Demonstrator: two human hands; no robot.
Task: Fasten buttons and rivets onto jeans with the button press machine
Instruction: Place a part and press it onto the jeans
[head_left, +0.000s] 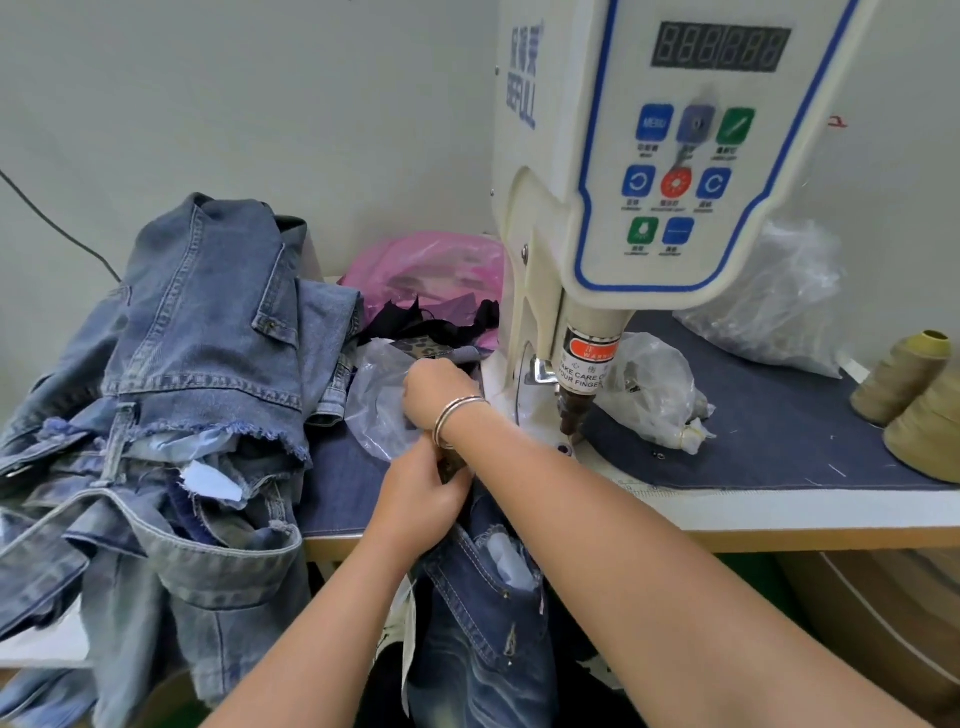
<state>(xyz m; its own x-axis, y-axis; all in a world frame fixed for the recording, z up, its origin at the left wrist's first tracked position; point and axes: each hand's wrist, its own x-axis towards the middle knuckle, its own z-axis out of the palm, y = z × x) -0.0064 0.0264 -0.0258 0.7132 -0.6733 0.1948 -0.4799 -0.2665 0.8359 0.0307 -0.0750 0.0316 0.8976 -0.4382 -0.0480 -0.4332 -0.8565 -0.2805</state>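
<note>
Head view: left hand (421, 499), fingers curled, grips the waistband of the dark blue denim jeans (483, 623) hanging off the table's front edge. Right hand (434, 389), silver bangles at the wrist, reaches into a clear plastic bag (379, 410); fingers hidden, grip cannot be told. White button press machine (623, 208) stands just right; pale jeans pile (182, 389) left.

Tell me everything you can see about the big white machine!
The machine is tall, cream-white and looks like hard plastic or painted metal. Its front panel has a blue outline, a dark number display that is not lit, and blue, green and red buttons. Blue letters run down its side. Below hangs a round press head with a red warning label about fingers, ending in a dark metal tip just above the table. It stands upright on the table. Neither hand touches it.
</note>
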